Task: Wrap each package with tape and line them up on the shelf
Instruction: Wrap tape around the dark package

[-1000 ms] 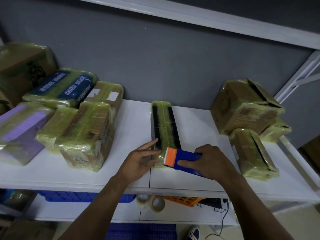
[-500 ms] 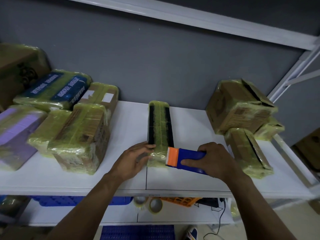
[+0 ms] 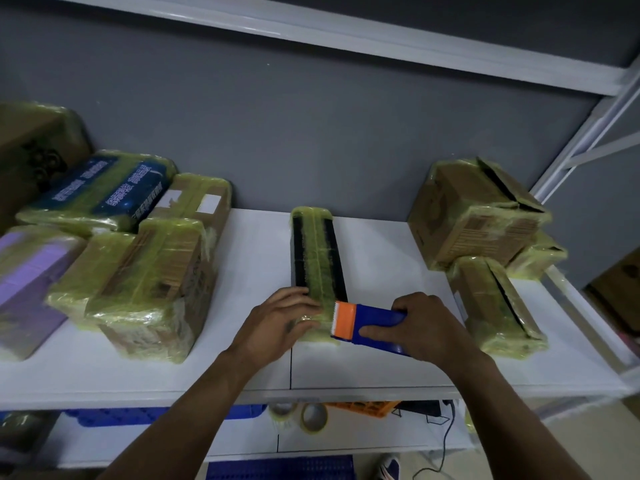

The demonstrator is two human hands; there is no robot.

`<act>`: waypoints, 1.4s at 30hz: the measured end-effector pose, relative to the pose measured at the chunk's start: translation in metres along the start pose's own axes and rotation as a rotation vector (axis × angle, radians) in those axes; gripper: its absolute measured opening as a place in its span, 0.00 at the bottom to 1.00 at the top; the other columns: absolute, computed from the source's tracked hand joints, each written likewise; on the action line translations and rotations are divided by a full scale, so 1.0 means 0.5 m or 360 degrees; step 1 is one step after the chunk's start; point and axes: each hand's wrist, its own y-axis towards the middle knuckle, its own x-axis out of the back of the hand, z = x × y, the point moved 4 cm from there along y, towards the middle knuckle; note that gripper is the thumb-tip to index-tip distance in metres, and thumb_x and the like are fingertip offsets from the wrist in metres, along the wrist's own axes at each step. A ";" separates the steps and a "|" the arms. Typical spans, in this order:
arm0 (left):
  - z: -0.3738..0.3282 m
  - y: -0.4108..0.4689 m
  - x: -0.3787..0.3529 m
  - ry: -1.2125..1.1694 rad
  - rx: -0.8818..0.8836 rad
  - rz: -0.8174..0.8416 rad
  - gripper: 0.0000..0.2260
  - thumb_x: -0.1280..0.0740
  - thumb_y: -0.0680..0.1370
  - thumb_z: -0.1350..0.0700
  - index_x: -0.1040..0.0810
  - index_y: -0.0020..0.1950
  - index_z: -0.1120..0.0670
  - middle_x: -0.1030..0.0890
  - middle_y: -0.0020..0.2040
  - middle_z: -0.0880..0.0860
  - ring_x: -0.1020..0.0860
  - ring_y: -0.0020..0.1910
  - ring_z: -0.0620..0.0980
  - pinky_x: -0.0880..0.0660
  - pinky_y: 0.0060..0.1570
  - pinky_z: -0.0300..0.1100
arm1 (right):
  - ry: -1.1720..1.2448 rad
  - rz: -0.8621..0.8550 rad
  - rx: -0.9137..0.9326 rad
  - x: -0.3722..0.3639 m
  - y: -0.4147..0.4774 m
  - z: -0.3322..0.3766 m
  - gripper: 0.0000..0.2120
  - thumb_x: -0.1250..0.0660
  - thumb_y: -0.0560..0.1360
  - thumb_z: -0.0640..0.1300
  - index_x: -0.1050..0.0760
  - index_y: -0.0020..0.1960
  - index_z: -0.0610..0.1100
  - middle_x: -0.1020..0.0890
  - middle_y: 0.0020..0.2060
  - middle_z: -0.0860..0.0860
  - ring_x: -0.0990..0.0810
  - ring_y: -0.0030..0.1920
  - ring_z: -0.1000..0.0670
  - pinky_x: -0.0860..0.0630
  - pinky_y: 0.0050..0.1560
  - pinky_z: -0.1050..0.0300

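Note:
A long narrow black package [image 3: 317,251], striped with yellowish tape, lies end-on in the middle of the white shelf [image 3: 381,362]. My left hand [image 3: 280,323] lies with flat fingers on its near end, pressing the tape down. My right hand [image 3: 420,329] grips a blue tape dispenser [image 3: 372,322] with an orange head, held against the near right corner of the package.
Several tape-wrapped packages stand at the left, among them a cardboard one [image 3: 152,289], a blue one [image 3: 100,195] and a purple one [image 3: 24,282]. Cardboard boxes [image 3: 474,213] and a wrapped one [image 3: 495,306] sit at the right. Tape rolls [image 3: 313,417] lie on the lower shelf.
My left hand has slid from beside the package onto its near end. The dispenser stays at the package's near right corner.

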 end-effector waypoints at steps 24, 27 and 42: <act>-0.049 0.017 0.022 0.0221 0.0002 0.0056 0.11 0.23 0.75 0.53 0.14 0.58 0.50 0.18 0.61 0.48 0.22 0.61 0.50 0.23 0.56 0.40 | 0.0008 -0.0062 0.0000 -0.023 0.013 -0.041 0.24 0.26 0.64 0.72 0.27 0.42 0.53 0.21 0.37 0.59 0.19 0.37 0.58 0.27 0.37 0.67; -0.062 0.022 0.013 0.0364 -0.0106 0.0068 0.15 0.20 0.71 0.61 0.15 0.56 0.54 0.15 0.51 0.50 0.18 0.49 0.53 0.19 0.48 0.44 | 0.0015 -0.0081 0.0007 -0.026 0.015 -0.043 0.24 0.26 0.65 0.72 0.26 0.41 0.53 0.20 0.36 0.59 0.19 0.37 0.58 0.27 0.37 0.67; 0.010 -0.014 0.052 0.0429 -0.0023 0.0104 0.28 0.27 0.72 0.70 0.20 0.67 0.46 0.21 0.62 0.46 0.23 0.60 0.49 0.23 0.46 0.39 | 0.0212 -0.0140 0.0049 -0.005 -0.022 -0.079 0.27 0.27 0.61 0.74 0.24 0.36 0.49 0.19 0.30 0.59 0.20 0.33 0.63 0.31 0.28 0.72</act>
